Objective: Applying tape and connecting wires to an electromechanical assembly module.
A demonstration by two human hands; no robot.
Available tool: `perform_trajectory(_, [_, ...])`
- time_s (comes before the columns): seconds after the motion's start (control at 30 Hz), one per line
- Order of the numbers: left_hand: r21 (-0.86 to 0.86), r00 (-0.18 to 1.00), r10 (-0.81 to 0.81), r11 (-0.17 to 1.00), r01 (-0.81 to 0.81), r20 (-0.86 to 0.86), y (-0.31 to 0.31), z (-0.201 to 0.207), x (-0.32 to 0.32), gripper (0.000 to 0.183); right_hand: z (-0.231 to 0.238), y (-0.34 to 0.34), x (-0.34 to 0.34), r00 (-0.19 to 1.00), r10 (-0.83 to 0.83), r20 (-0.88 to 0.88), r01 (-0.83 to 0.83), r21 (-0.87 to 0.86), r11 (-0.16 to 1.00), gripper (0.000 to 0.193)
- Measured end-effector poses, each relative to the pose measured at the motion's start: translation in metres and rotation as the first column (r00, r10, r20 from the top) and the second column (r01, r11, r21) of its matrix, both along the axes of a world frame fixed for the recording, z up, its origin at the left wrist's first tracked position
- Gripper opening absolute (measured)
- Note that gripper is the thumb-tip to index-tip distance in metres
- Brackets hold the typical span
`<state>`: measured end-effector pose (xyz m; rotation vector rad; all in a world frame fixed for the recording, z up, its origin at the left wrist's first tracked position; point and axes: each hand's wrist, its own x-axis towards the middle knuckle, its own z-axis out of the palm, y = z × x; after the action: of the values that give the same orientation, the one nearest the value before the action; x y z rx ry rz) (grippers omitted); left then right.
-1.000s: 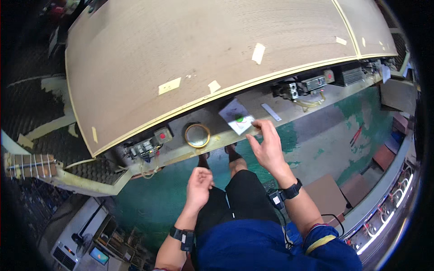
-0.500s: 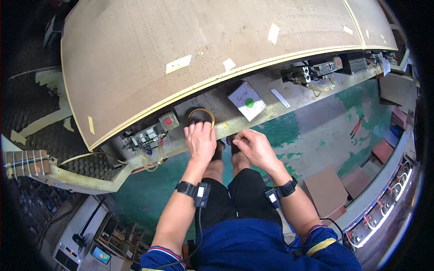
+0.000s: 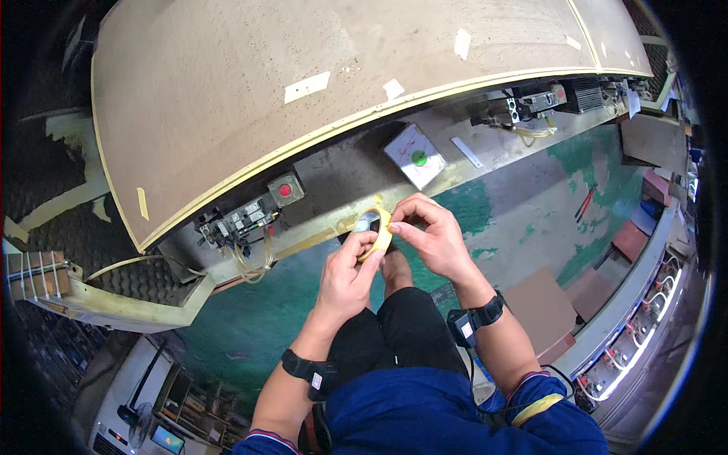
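A roll of yellow tape is held up in front of me, at the near edge of the machine ledge. My left hand is closed round its near left side, thumb and fingers gripping the ring. Across from it, my right hand is closed in a pinch, with thumb and forefinger at the roll's right edge. Whether a loose tape end is between those fingertips is too small to tell. The roll's open centre faces up and to the left.
A large brown panel edged in yellow lies beyond the ledge. On the ledge are a white box with a green dot, a white strip and a control block with a red button. Red-handled pliers lie on the floor.
My left hand has lifted the tape roll off the ledge and brought it nearer and to the right. My right hand has closed on the roll's edge.
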<state>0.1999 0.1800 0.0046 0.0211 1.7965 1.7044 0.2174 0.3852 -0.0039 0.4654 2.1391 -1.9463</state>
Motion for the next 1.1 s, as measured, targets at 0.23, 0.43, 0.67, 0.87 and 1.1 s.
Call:
perform_trajectory(0.23, [-0.186, 0.994, 0.074, 0.981, -0.057, 0.086, 0.021, -0.011, -0.016, 0.018, -0.01, -0.036, 0.014, 0.964, -0.213, -0.16, 0.252, 0.285, 0.925, 0.009])
perform_trajectory(0.43, [-0.277, 0.979, -0.195, 0.939, 0.203, 0.057, 0.012, -0.009, -0.027, 0.026, -0.008, -0.036, 0.027, 0.94, -0.324, -0.107, 0.338, 0.157, 0.928, 0.007])
perform_trajectory(0.67, [-0.369, 0.963, -0.269, 0.892, 0.259, 0.025, 0.022, 0.002, -0.028, 0.027, -0.011, -0.025, 0.039, 0.89, -0.451, -0.065, 0.45, -0.029, 0.893, 0.006])
perform_trajectory(0.87, [-0.432, 0.958, -0.285, 0.859, 0.275, 0.041, 0.022, 0.006, -0.03, 0.026, -0.008, -0.018, 0.04, 0.883, -0.468, -0.043, 0.464, -0.081, 0.882, 0.005])
perform_trajectory(1.1, [-0.203, 0.954, 0.071, 0.979, -0.011, 0.292, 0.02, -0.015, -0.025, 0.024, 0.004, -0.019, 0.034, 0.855, -0.506, -0.112, 0.503, -0.062, 0.862, 0.006])
